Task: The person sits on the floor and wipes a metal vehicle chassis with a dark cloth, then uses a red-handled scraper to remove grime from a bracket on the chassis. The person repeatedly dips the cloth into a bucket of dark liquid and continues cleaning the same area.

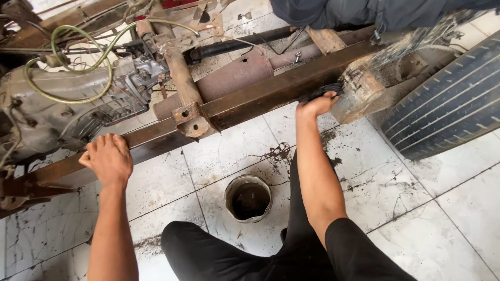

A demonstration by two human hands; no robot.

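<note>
Your left hand (pixel 108 157) lies flat with the fingers together, pressed down on the top face of the rusty frame rail (pixel 250 99) at its lower left stretch — it braces, it grips nothing. Just beyond it sits the grimy gearbox housing (pixel 47 112) with a loop of green hose (pixel 67 62) draped over it, and a bracket with bolt holes (pixel 191 120) juts off the rail between your two hands. On the cracked white tile floor (pixel 432 198), between your knees, stands a small dirty tin (pixel 248 198), dark inside and well apart from either hand. Your right hand (pixel 316 105) is closed on a dark, bristly thing, most likely a wire brush (pixel 327 91), held against the side of the rail where it meets a rusted round mount (pixel 359 91); the tool is mostly hidden by your fingers, so its kind is a judgement. Further right rests a tyre (pixel 453 101), and another person's dark trouser leg (pixel 375 13) shows at the top edge. You look to be mid-scrub on that spot — the step calls for steady pressure along the rail face while the left hand keeps you balanced, and for care near the sharp bracket edges.
</note>
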